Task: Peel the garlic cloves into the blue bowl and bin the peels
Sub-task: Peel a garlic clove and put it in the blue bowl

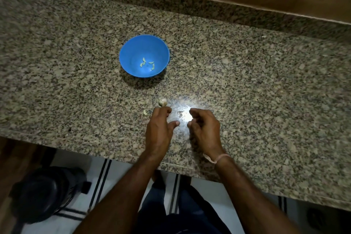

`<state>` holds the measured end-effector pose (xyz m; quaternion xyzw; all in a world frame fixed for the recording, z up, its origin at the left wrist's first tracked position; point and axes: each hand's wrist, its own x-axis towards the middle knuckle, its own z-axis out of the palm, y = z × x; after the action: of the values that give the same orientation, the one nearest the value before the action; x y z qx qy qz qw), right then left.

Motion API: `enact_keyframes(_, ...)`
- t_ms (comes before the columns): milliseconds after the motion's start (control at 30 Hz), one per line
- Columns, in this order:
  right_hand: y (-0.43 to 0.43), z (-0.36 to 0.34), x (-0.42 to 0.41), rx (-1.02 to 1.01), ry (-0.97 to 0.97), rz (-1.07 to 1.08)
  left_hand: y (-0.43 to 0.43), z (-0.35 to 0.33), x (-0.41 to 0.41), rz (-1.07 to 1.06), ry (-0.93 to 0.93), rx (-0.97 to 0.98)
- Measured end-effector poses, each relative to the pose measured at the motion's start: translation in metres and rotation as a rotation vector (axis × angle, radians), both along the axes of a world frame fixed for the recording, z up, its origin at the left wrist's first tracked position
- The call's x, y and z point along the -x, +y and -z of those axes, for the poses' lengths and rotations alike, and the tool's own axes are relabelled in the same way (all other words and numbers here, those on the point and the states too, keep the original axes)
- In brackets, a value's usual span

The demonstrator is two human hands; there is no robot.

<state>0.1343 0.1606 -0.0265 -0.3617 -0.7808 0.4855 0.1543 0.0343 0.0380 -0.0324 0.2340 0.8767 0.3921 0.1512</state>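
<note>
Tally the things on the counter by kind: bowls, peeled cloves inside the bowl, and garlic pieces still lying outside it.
Blue bowl: 1
Peeled cloves in the bowl: 4
Garlic pieces outside the bowl, by the left hand: 2
Peel scraps: lost in the glare, not counted
Total: 7

Dim view with one spot of glare
A white hotspot burns out the counter (247, 72) between the left hand (158, 129) and right hand (206, 129), hiding whatever lies there; the light seems to come from near the camera. The blue bowl (133, 49) throws a soft shadow toward the viewer. Corners fall dark, the counter's edges bow from the wide lens, and the floor (76, 157) below is soft and smeared
</note>
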Motion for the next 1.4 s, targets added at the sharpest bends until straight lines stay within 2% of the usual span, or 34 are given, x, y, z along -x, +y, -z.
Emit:
enact_keyframes(233, 0.018, 0.003, -0.024, 0.108, 0.062, -0.024, 0.037, -0.002, -0.006, -0.026, 0.107, 0.036)
enact_keyframes(367, 0.026, 0.007, -0.025, 0.089, 0.057, -0.072, 0.04, -0.002, -0.007, -0.062, 0.072, 0.069)
enact_keyframes(433, 0.029, 0.008, -0.024, 0.051, 0.03, -0.103, 0.034, -0.009, -0.01, -0.101, 0.041, -0.007)
enact_keyframes(533, 0.031, 0.007, -0.019, -0.145, -0.06, -0.204, 0.014, -0.024, -0.015, -0.307, -0.079, -0.162)
enact_keyframes(633, 0.025, 0.014, -0.022, -0.463, -0.34, -0.362, -0.014, -0.026, -0.019, -0.467, -0.149, -0.227)
enact_keyframes(767, 0.001, 0.02, -0.025, -0.609, -0.446, -0.525, -0.036, -0.019, -0.017, -0.558, -0.199, -0.239)
enact_keyframes(900, -0.019, 0.019, -0.003, -0.606, -0.395, -0.669, -0.041, -0.016, -0.016, -0.59, -0.222, -0.263)
enact_keyframes(1067, -0.009, 0.012, 0.01, -0.376, -0.171, -0.511, -0.046, -0.015, -0.019, -0.612, -0.246, -0.255)
enact_keyframes(1400, -0.026, 0.012, 0.041, -0.403, -0.02, -0.505, -0.047, -0.012, -0.017, -0.596, -0.285, -0.258)
